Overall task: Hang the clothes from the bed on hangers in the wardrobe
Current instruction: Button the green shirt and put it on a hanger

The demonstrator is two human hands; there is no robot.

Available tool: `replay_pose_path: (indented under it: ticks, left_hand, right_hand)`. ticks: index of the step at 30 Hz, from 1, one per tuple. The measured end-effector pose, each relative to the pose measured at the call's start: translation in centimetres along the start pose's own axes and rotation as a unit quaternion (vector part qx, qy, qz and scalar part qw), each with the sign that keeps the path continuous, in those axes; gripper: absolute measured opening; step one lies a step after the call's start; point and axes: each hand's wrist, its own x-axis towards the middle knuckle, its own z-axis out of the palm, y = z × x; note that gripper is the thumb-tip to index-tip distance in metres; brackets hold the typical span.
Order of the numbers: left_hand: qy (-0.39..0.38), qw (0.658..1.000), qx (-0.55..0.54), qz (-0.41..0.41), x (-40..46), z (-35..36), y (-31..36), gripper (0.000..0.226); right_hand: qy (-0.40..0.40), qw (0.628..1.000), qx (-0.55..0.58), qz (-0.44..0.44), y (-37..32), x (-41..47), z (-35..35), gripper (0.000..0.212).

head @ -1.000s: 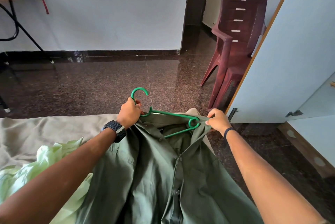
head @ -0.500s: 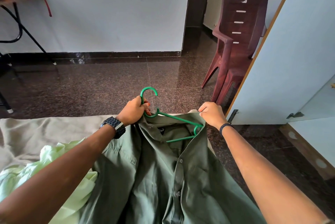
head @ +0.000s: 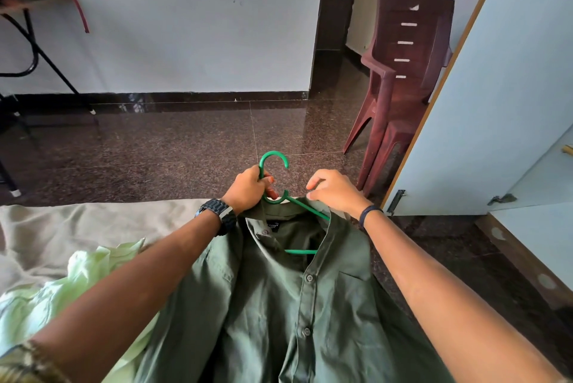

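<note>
Left hand [head: 248,189] grips the green hanger [head: 274,178] inside the olive shirt [head: 297,305]; right hand [head: 336,192] pinches its collar.

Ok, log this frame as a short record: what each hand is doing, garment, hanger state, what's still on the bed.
left hand: grips the neck of the green hanger below its hook
right hand: pinches the collar of the dark green shirt over the hanger's arm
hanger state: inside the shirt, hook sticking out
shirt: buttoned, lying on the bed
still on bed: light green garment
wardrobe door: open, to the right
</note>
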Motion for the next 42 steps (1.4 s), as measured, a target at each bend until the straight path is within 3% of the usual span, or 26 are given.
replay_pose_path:
  ticks: [2,5,8,10,15,24,26,31,34,37,39,42]
  left_hand:
    - [0.001,1.000,-0.004,-0.012,0.2,0.1,-0.5,0.015]
    - [0.013,0.999,-0.029,-0.027,0.2,0.6,-1.2,0.014]
    - [0.040,0.995,-0.077,-0.041,0.3,0.9,-1.4,0.010]
    - [0.058,0.993,-0.091,-0.049,0.5,1.0,-1.2,0.009]
    - [0.065,0.992,-0.095,-0.047,1.2,1.5,-0.7,0.010]
    - [-0.062,0.995,0.082,-0.016,4.1,2.5,1.4,0.011]
    - [-0.062,0.996,0.068,-0.016,4.5,2.8,1.8,0.010]
    - [-0.080,0.996,0.038,-0.006,4.5,2.8,1.3,0.014]
    - [-0.091,0.995,0.046,0.017,4.1,2.4,0.4,0.012]
    - [-0.103,0.994,0.042,0.015,4.0,2.1,-0.4,0.011]
    - [-0.110,0.993,0.045,0.010,4.1,2.0,-0.6,0.012]
    - [-0.131,0.990,0.053,0.008,3.9,1.5,-0.4,0.015]
  right_hand:
    - [-0.056,0.996,0.064,0.012,0.1,-0.2,0.0,0.004]
    - [-0.140,0.962,0.226,0.059,1.3,-0.6,-1.0,0.018]
    - [-0.103,0.987,0.111,0.057,3.0,-0.2,-1.6,0.025]
    - [-0.133,0.990,0.009,0.049,3.9,-0.1,-1.3,0.028]
    - [-0.182,0.982,0.025,0.055,4.5,-0.3,-0.9,0.043]
    - [-0.111,0.993,-0.024,0.024,4.0,0.5,-1.0,0.023]
    - [-0.098,0.995,-0.024,0.028,3.9,0.5,-1.3,0.032]
    - [-0.213,0.969,-0.109,0.066,3.9,0.2,-1.9,0.035]
    - [-0.196,0.965,-0.162,0.057,4.0,0.2,-1.2,0.047]
    - [-0.157,0.962,-0.223,0.025,3.3,0.6,0.2,0.044]
    - [-0.134,0.974,-0.182,0.009,2.5,1.1,1.2,0.042]
    - [-0.106,0.984,-0.145,-0.019,1.1,1.5,2.6,0.016]
